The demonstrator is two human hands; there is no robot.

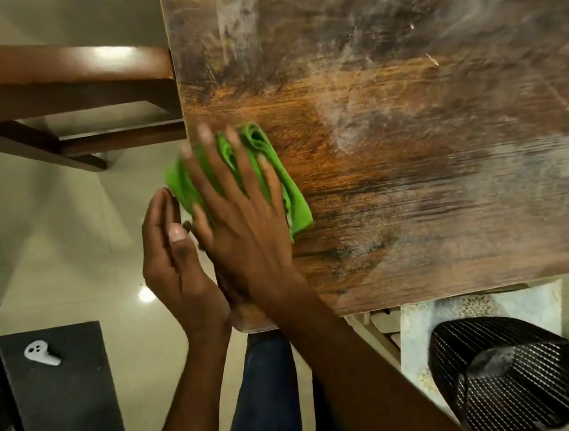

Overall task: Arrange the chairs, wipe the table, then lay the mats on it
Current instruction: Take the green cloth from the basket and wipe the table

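A wooden table [405,118] with a streaked, dusty top fills the upper right. A folded green cloth [272,168] lies at the table's left edge, partly hanging over it. My right hand [241,212] presses flat on the cloth with straight, spread fingers. My left hand [173,259] is cupped just below the table's left edge, palm turned toward the table, right beside the cloth's overhanging end. A brown wooden chair [58,87] stands at the table's left side, its seat tucked against the edge.
A black mesh chair [503,375] sits at the lower right below the table's near edge, over a patterned mat [473,308]. A dark slab [64,389] with a small white object [40,353] lies on the pale tiled floor at left.
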